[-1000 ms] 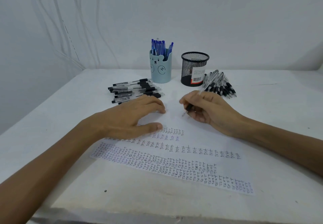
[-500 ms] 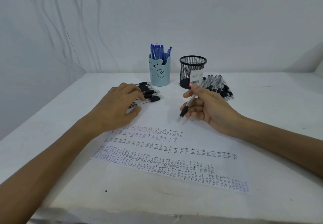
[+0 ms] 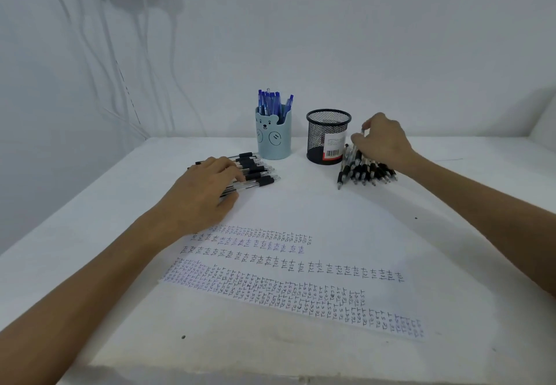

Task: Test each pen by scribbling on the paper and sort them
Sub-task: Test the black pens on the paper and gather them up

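Head view: right hand (image 3: 382, 141) pinches a pen (image 3: 343, 171); left hand (image 3: 204, 189) on black pens (image 3: 257, 174), grip unclear.

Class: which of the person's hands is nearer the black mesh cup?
Right. The right hand is just beside the black mesh cup, on its right; the left hand rests on pens farther left.

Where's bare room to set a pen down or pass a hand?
Free: blank paper between left pile and right pile, above the writing; table left of the left pile; front strip below the paper. Crowded: narrow gap between bear cup and mesh cup; left hand rests on the left pile, right hand pinches a pen over the right pile.
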